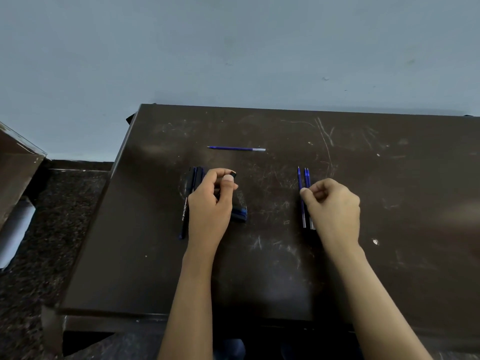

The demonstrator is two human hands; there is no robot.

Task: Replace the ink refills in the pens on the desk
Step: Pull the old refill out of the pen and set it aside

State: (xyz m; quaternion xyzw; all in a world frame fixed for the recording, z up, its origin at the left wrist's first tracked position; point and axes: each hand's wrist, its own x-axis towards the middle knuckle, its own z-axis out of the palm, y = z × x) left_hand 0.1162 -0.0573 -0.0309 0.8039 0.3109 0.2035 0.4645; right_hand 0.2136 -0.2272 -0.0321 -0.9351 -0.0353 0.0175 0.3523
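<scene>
A person's two bare hands worked over a dark brown, scuffed surface (259, 268) marked with pale scratches, set against a pale blue wall (233, 48). The left hand (211, 201) was curled, thumb and forefinger closed on a small black pen part (233, 174) with a squared end, held just above the surface. Beside and partly under that hand lay a bundle of dark blue pens (193, 178), slim and cylindrical, one lettered "Octane" in white along its barrel (184, 213). Just right of the left wrist sat a short blue-and-black piece (240, 214), too blurred to identify.

The right hand (335, 206) was loosely fisted, knuckles up, its fingertips (304, 190) pinching into a row of three thin blue ink refills (302, 183) lying side by side, pointed tips away from the person and clear ends near the heel of the hand. Which refill the fingers gripped could not be told.

Beyond both hands, roughly between them, a single blue refill (236, 148) lay crosswise with its clear end toward the right. Both forearms reached in from the near edge, well apart. Left of the surface lay a speckled dark floor (52, 216).
</scene>
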